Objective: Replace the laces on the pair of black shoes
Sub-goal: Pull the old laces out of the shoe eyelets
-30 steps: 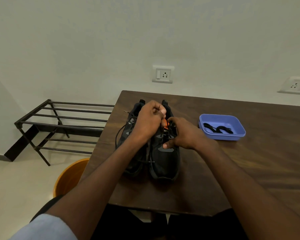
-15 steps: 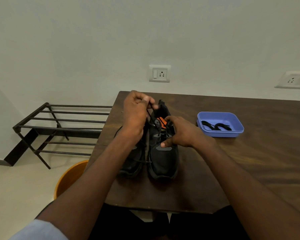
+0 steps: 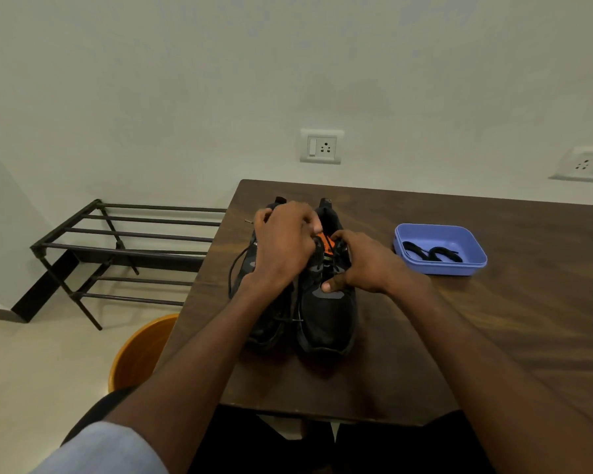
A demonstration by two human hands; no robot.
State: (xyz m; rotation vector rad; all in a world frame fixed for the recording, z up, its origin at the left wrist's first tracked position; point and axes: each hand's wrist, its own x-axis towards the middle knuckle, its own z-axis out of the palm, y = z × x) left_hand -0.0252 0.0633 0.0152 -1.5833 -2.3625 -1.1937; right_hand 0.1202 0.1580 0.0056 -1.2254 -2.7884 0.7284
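Two black shoes stand side by side on the brown table (image 3: 493, 319), toes toward me. The right shoe (image 3: 327, 319) has an orange tongue. My right hand (image 3: 360, 265) grips that shoe over its lacing, thumb on the vamp. My left hand (image 3: 285, 244) hovers over the left shoe (image 3: 267, 323) with fingers curled, pinching the black lace at the right shoe's upper eyelets. A loose black lace (image 3: 235, 268) loops out left of the left shoe. Much of the lacing is hidden by my hands.
A blue tray (image 3: 473, 265) to the right of the shoes holds black laces (image 3: 432, 254). A dark metal shoe rack (image 3: 117, 248) stands on the floor to the left. An orange bucket (image 3: 137, 354) sits beside the table's left edge.
My left hand rose and pulled the lace up toward the back left, then came back down to the right shoe's eyelets. My right hand stayed on the shoe.
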